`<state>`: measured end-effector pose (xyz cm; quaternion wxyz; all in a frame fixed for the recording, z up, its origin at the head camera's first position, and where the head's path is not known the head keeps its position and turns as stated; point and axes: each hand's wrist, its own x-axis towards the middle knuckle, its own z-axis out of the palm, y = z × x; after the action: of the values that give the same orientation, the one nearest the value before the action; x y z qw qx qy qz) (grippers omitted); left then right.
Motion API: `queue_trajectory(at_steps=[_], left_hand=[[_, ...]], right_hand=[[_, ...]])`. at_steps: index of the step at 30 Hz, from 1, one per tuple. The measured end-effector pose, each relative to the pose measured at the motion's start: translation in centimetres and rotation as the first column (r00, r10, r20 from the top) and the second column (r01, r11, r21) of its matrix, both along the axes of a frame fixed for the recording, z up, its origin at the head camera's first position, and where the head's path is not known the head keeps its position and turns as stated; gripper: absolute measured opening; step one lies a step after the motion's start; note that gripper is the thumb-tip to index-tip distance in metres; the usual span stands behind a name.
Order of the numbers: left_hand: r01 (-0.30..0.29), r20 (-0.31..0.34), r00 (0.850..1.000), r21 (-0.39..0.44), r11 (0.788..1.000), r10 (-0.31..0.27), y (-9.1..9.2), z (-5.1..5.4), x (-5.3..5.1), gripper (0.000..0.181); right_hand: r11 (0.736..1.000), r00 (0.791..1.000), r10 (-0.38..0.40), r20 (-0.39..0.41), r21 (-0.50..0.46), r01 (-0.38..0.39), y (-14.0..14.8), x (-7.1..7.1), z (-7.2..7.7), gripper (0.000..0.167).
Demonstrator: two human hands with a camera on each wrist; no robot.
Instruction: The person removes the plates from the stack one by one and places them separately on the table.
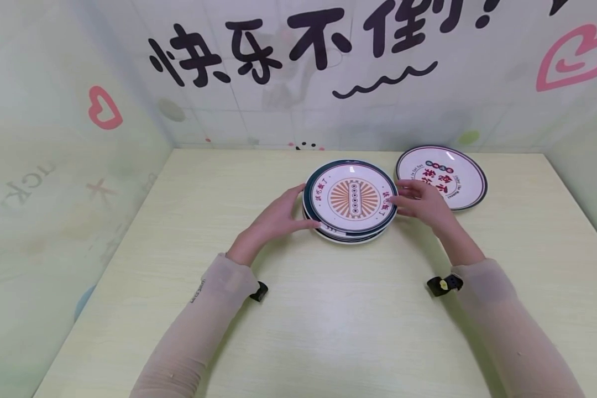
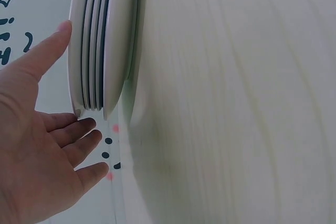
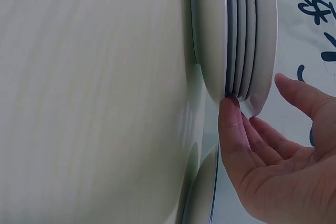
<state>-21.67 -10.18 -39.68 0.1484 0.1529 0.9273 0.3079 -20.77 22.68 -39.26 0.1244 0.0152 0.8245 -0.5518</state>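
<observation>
Several round plates stand in a stack [image 2: 95,40] on the table. Topmost is a white plate [image 1: 354,200] with a dark rim, red characters and an orange sunburst print. At the stack's left side, my left hand [image 1: 282,214] spreads its fingers along the edge; the thumb touches the top plate's rim. My right hand [image 1: 423,204] is at the opposite side, with extended fingertips touching the plate edges and the thumb near the top rim. Behind the right hand lies another white plate [image 1: 465,179] with red characters, partly hidden by it.
The pale wooden table [image 1: 348,320] meets a printed wall [image 1: 258,124] just behind the plates. A side wall [image 1: 55,182] bounds the left, another the right. Dark bands [image 1: 445,285] show at both sleeve cuffs.
</observation>
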Motion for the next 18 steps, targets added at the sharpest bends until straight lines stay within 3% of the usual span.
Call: queue_trajectory(at_steps=[18], left_hand=[[0.007,-0.011,1.0,-0.002,1.0,-0.007,-0.07,-0.15,-0.03,0.106]], right_hand=[[0.985,0.999,-0.003,-0.034,0.17,0.008,-0.72,-0.13,0.19,0.062]])
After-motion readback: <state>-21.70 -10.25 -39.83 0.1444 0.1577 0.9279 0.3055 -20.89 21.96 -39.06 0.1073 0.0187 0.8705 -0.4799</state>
